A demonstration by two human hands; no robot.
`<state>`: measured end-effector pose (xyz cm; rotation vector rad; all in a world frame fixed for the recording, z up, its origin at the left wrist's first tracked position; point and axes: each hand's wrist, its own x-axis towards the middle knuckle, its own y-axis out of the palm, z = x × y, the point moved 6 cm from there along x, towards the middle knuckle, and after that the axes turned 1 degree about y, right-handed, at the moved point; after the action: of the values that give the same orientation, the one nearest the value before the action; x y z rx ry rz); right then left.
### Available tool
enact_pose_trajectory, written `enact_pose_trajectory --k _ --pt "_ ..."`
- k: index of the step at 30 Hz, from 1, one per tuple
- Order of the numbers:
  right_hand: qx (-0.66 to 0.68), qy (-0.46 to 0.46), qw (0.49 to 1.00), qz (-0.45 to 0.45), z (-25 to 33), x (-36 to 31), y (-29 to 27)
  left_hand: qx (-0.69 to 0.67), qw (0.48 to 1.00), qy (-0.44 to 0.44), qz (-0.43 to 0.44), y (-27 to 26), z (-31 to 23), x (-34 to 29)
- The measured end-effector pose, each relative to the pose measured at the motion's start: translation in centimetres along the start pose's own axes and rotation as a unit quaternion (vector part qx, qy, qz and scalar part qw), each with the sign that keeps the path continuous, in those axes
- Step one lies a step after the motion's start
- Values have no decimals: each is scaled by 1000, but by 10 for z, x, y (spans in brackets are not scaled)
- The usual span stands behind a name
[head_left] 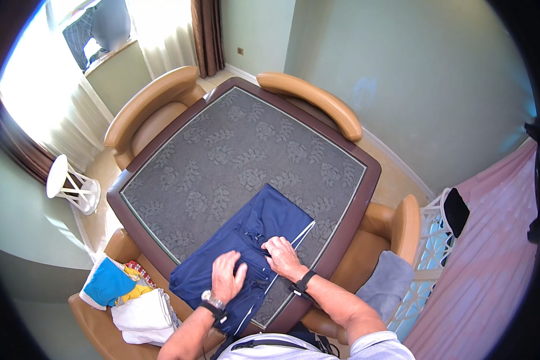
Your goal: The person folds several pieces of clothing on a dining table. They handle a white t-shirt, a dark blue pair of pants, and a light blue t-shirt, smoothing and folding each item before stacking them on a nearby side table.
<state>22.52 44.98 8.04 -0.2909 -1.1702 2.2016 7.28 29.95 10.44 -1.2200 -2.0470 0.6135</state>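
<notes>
at the far left, a white round stool point(73, 185) stands by the brown curtain point(19, 141). nearer you, a tan chair point(87, 324) carries a blue and yellow cloth point(111, 283), and just beside it a folded white cloth point(143, 318). then comes the desk point(219, 141), its grey top patterned with leaves and flowers. on its near part lies the navy garment point(276, 213), spread slantwise and rumpled in the middle, its near end at the edge closest to you.

your left hand point(228, 277), with a watch point(211, 298) on the wrist, is palm down over the middle of the garment; its fingers are loosely bent, the thumb standing wide of them, and the fabric lies under and around them. your right hand point(283, 258) is just beside, near the white piping point(304, 234) on the garment's right side. its fingers curl with the tips at the fabric; you cannot tell whether they pinch it. farther right, a grey cloth point(387, 281) lies on another chair point(366, 249), and a pink curtain point(480, 258) hangs beyond.
</notes>
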Motion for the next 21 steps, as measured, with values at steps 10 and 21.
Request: enact_pose_trajectory --k 10,21 --pt "75 33 991 -107 6 -1 -23 -91 981 -171 -23 37 25 76" --pt "77 51 992 -88 -2 -13 -19 124 977 -111 136 55 50 110"
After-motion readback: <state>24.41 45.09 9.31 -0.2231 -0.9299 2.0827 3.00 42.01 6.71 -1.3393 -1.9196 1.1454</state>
